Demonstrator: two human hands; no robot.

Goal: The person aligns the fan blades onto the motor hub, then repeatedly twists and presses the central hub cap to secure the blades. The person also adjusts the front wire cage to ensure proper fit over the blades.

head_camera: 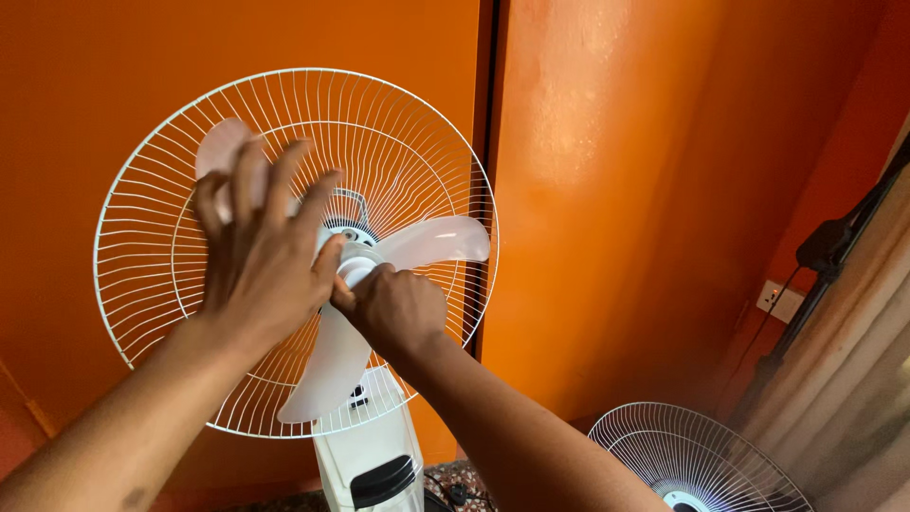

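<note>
Fan (370,465) w/ front guard (697,455) already off, lying on floor at right. My left hand (261,251) is spread flat over 1 blade (223,147); my right hand (393,303) pinches hub cap (355,270). Blade assy remains mounted inside rear guard (152,171).

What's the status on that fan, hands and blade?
Left hand spread flat on the fan blade. Right hand closed on the white hub cap. Rear grille still mounted; front grille off, lying lower right. Nothing blocking.
</note>
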